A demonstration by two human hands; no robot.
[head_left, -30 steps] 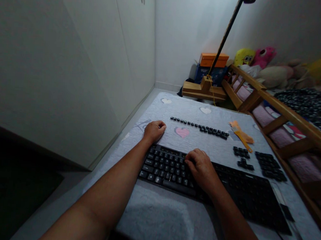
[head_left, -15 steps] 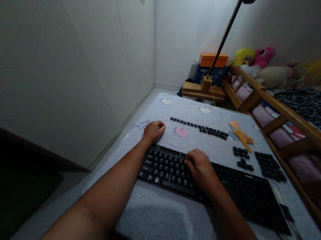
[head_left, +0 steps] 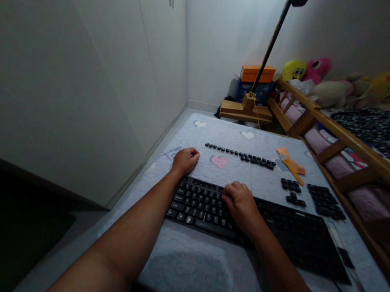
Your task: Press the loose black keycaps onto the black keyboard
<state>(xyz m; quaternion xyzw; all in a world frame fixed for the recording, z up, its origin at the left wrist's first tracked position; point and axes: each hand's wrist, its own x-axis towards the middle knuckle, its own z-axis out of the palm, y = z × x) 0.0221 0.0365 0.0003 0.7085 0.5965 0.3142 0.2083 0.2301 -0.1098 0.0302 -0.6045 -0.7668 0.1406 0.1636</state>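
A black keyboard [head_left: 201,203] lies on the patterned cloth; its left part carries keycaps, while much of its right part looks bare. My right hand [head_left: 239,204] rests over the middle of the keyboard, fingers pinched together at the upper rows; whatever sits between the fingertips is hidden. Just beyond the keyboard's top left corner, my left hand [head_left: 185,161] is curled on the cloth with thumb and fingers together, and I cannot make out what they hold. Loose keycaps [head_left: 231,151] form a long row past the keyboard, with a shorter row [head_left: 258,162] beside it.
More keycap groups [head_left: 325,201] lie at the right, near an orange cloth and a yellow-handled brush [head_left: 292,169]. A thin tool [head_left: 345,256] lies beside the keyboard's right end. A wooden bed rail [head_left: 350,142] borders the right side; a white cabinet [head_left: 112,92] stands left.
The view has shifted very slightly. Both hands keep nearly the same place and pose, and the keyboard and loose keycaps stay put.
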